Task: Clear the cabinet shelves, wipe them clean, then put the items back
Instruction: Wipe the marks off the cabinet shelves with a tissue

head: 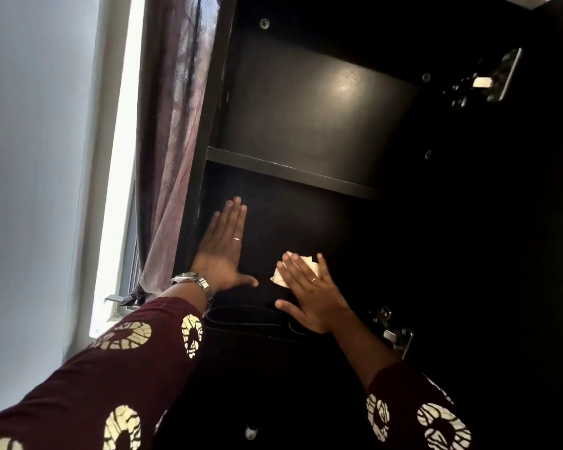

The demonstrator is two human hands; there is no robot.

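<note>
Now the dark cabinet [306, 108] fills my view, with one shelf [289, 172] crossing it above my hands and a mauve curtain [173, 125] hanging just beside its left wall. My left hand [223, 251] lies flat, fingers straight, on the inner panel below that shelf. My right hand [309, 290], fingers also straight, presses a crumpled white cloth [281, 276] against the same panel.

Open room lies above and below the shelf [289, 173], though the dark right side is hard to judge. Two hinges [489, 80] jut in there.
</note>
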